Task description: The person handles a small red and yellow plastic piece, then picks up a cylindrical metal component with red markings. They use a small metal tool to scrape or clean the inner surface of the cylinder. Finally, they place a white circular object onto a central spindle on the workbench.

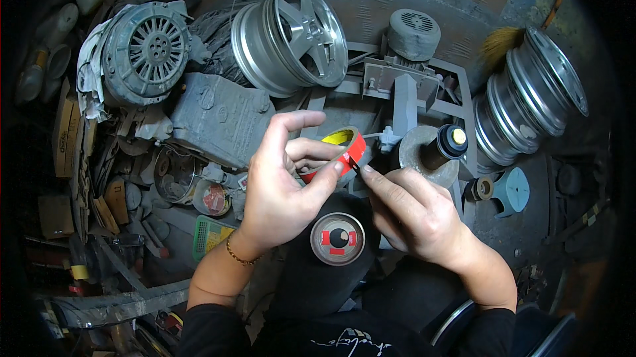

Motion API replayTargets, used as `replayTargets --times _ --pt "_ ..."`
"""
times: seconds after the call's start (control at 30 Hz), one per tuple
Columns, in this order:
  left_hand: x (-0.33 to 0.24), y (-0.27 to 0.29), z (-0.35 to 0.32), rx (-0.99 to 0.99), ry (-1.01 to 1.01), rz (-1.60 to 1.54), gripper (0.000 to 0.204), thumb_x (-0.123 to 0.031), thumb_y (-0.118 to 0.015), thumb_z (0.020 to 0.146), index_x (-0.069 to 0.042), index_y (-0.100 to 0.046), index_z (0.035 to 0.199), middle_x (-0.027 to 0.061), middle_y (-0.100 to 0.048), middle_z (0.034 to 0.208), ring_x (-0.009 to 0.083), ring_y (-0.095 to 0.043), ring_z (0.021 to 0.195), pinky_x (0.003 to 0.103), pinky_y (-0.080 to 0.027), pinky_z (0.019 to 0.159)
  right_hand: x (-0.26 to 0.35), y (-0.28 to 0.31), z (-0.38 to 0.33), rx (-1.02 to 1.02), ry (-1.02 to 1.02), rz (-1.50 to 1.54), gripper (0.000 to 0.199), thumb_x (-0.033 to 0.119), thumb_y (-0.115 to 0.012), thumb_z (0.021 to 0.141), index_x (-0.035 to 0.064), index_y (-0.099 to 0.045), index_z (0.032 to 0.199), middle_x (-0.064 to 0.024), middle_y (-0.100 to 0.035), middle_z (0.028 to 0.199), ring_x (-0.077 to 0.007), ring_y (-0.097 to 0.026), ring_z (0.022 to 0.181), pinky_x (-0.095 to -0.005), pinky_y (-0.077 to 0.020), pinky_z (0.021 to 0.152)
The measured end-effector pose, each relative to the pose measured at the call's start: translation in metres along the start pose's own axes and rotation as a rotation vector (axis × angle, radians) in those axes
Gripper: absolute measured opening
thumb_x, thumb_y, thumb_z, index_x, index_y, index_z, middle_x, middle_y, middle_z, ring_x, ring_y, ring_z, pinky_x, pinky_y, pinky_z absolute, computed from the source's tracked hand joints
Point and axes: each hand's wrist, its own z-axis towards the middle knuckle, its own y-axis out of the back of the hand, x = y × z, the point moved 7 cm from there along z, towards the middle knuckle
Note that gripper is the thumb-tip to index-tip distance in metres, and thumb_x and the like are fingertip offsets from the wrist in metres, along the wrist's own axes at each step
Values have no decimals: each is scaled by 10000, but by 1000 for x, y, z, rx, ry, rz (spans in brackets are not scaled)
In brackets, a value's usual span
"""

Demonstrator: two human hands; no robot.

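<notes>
My left hand grips a roll of red tape with a yellow inner core, its thumb on the outer face and fingers partly through the ring. Pinched in my right hand is a small, thin dark tool. Its tip meets the red tape near my left thumb; whether it is a blade I cannot tell. Just below both hands, a drinks can stands upright over my dark-trousered leg. Red pieces lie on its top around a dark round patch.
Ahead stand a silver alloy wheel, a grey motor on a metal frame and a dusty grey gearbox. A spindle with a black cap rises beyond my right hand. More rims and a light-blue stool are at right.
</notes>
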Motion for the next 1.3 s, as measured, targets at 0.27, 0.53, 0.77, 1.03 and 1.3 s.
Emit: replayTargets --times 0.27,0.53,0.77,1.03,1.3 --pt "-10 19 5 -81 -35 58 505 94 -693 900 52 -461 1346 198 -748 1057 184 -725 979 296 -572 891 1 24 -2 -194 -29 -31 574 -46 -754 687 21 -721 1257 -106 -595 898 -212 -644 708 -346 -540 606" --pt "-14 -11 -11 15 -181 269 486 1 -768 865 9 -526 1286 148 -795 983 179 -773 886 300 -599 807 1 17 7 -247 -11 -57 431 -35 -798 742 12 -745 1167 -105 -620 893 -228 -625 706 -334 -522 612" --pt "-11 -23 -12 62 -218 228 470 12 -763 860 16 -518 1261 160 -790 955 190 -773 879 309 -598 795 0 20 2 -247 32 -63 342 34 -812 751 -11 -704 1072 -122 -644 916 -283 -653 741 -373 -549 648" --pt "0 -24 -4 11 -15 -97 465 82 -684 895 19 -407 1263 135 -722 949 140 -693 924 284 -531 851 -2 23 -2 -318 7 -38 277 5 -809 736 0 -686 983 -136 -636 907 -294 -639 726 -372 -539 634" --pt "-45 52 -8 -378 -416 -21 359 87 -663 944 -1 -451 1219 156 -708 1081 164 -699 1049 261 -543 876 1 31 -1 -318 -50 -46 203 -32 -779 792 -9 -721 985 -130 -633 893 -254 -622 777 -340 -510 662"
